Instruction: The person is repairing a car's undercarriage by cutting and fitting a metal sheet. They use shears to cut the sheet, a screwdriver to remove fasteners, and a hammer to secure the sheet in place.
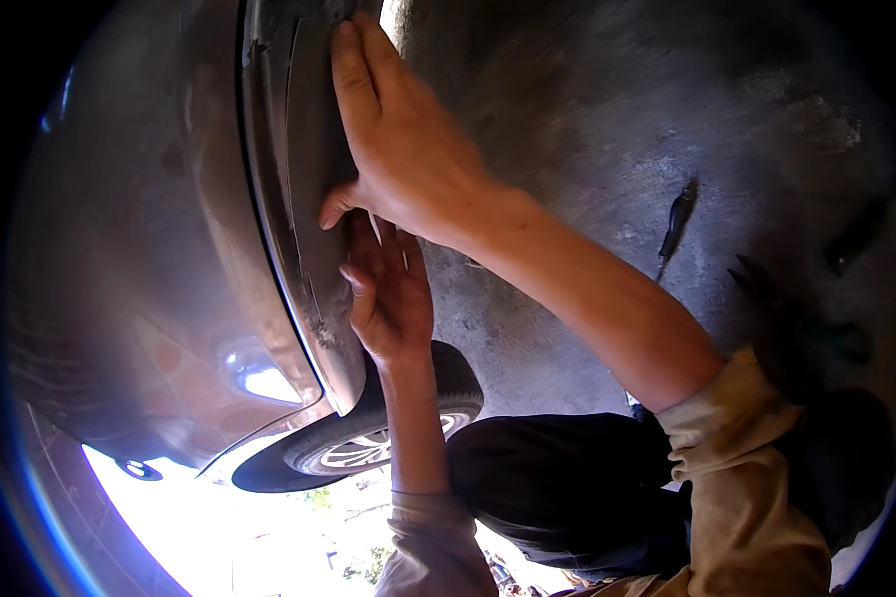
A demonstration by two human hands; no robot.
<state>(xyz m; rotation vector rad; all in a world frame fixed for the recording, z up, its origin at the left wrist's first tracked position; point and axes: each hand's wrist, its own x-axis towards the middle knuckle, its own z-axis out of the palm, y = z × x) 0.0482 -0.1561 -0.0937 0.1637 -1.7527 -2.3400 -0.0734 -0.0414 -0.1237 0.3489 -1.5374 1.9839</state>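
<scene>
A car's brownish-grey door (139,249) fills the left side. Along its bottom runs a dark sill panel (314,179) with scuffed, chipped paint near its wheel end. My right hand (408,149) lies along the sill's outer edge, fingers stretched out and thumb apart, its fingertips touching the panel. Closer to the wheel, my left hand (393,298) is turned palm up with fingers extended at the sill's underside. Its fingertips are partly hidden under my right hand. I see nothing held in either hand.
A wheel with a black tyre (458,373) stands below my left hand. On the grey floor (567,109) to the right lie a black-handled screwdriver (679,219), a dim tool with teal handles (846,340) and a dark object (859,236). My dark-trousered leg (558,478) is bent near the wheel.
</scene>
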